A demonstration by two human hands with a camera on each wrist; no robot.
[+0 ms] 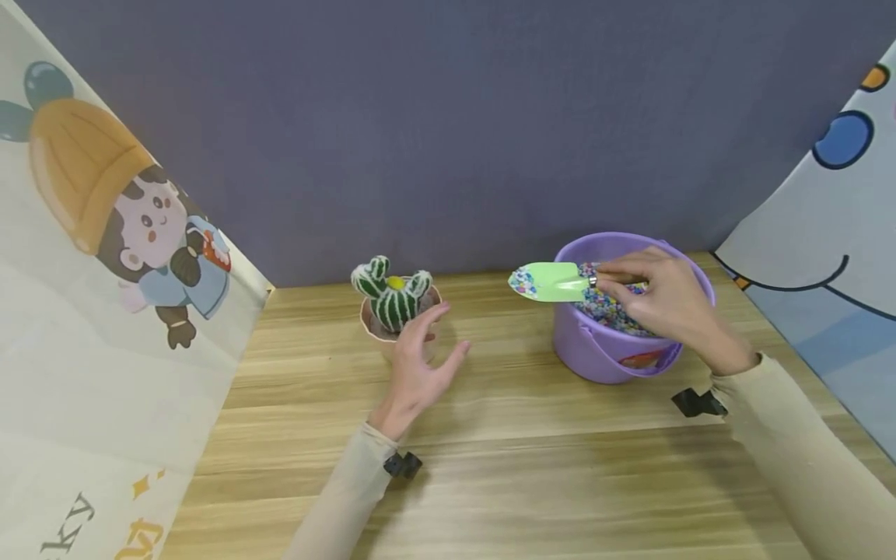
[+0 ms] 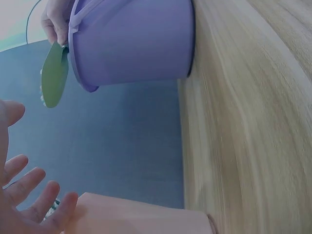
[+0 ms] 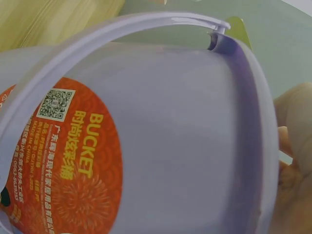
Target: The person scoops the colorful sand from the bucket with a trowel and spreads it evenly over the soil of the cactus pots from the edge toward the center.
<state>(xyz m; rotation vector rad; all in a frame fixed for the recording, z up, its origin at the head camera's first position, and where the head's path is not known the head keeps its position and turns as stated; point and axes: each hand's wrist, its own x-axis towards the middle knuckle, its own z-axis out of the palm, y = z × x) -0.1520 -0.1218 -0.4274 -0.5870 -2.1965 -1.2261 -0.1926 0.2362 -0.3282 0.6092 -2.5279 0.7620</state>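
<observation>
Over the bucket [image 1: 588,354], the right hand [image 1: 665,295] pinches a trowel [image 1: 560,283]; the left hand [image 1: 416,377] spreads beside the cactus [image 1: 396,308].

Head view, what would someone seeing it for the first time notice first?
Probably the purple bucket at the right, where the right hand holds a green scoop carrying colourful bits out past the rim. Next, perhaps, the potted cactus near the middle, with the left hand right by it. The orange-hatted cartoon figure printed at the far left also stands out.
</observation>
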